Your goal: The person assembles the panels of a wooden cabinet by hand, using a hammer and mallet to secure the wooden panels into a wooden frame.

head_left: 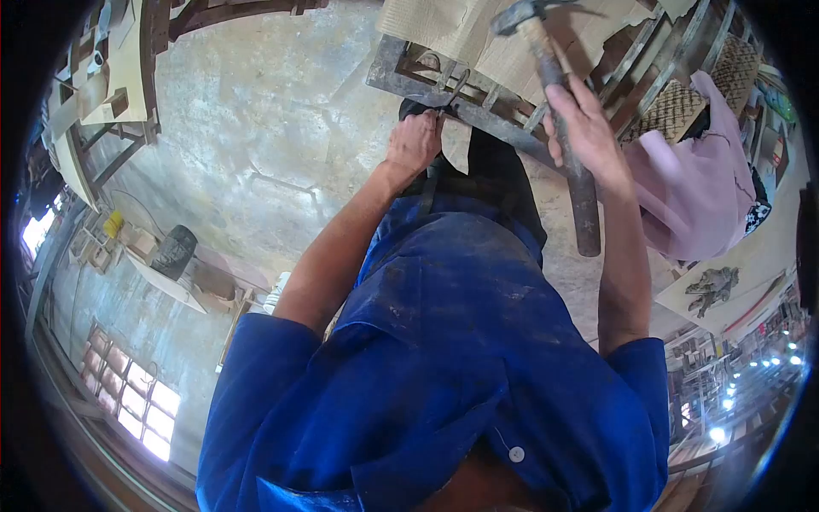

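A claw hammer point(543, 55) with a worn wooden handle is raised in my right hand point(587, 128), whose fingers wrap round the handle. Its metal head points away from me, over the bench, and the handle's end hangs below my wrist. My left hand point(415, 142) is closed at the near edge of the bench frame point(503, 124). From its fingertips a thin, dark, bent metal rod point(461, 84) rises over the frame's edge. My fingers hide the rod's lower end. Beyond the frame lies a sheet of brown cardboard point(478, 38), below the hammer head.
A pink cloth point(687, 200) hangs to the right of my right arm, beside woven panels point(674, 111). Slatted wood point(653, 55) lies at the upper right. Wooden furniture point(119, 94) stands at the left, with a dark cylinder point(175, 252) lower down. Concrete floor point(256, 111) shows between.
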`<state>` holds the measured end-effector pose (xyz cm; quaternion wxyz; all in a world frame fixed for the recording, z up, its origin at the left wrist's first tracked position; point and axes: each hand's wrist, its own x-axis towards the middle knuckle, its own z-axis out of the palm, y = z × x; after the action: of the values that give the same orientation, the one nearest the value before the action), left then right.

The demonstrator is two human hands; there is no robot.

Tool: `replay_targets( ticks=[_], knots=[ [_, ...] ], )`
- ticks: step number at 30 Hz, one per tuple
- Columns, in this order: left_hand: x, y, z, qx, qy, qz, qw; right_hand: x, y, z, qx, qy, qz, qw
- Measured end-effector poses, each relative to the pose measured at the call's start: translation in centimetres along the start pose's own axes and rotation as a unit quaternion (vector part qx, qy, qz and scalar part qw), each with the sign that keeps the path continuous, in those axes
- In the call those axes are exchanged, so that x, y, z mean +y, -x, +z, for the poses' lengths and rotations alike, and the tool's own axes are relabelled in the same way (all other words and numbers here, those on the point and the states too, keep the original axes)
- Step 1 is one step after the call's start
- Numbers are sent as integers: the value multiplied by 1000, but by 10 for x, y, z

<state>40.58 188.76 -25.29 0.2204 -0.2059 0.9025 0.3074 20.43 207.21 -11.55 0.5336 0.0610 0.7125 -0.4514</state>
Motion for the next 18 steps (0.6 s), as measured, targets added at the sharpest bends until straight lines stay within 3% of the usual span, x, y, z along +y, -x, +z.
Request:
replay_targets(
  ticks=[2, 5, 7, 13, 16, 18],
  knots=[
    [3, 0, -2, -11, -15, -28, 999, -2, 0, 7, 24, -8, -17, 1000],
    [-8, 1, 4, 4, 4, -3, 1000, 39, -11, 31, -25, 14, 62, 998],
    [-8, 3, 1, 9, 1, -9, 1000, 29, -3, 36, -43, 6, 125, 991],
    [1, 4, -7, -19, 10, -27, 999, 0, 4, 13, 32, -65, -21, 997],
    [-1, 3, -5, -23, -15, -20, 999, 18, -4, 32, 55, -54, -5, 997],
    [-4, 2, -6, -22, -24, -13, 999, 54, -9, 41, -5, -8, 25, 1000]
  ],
)
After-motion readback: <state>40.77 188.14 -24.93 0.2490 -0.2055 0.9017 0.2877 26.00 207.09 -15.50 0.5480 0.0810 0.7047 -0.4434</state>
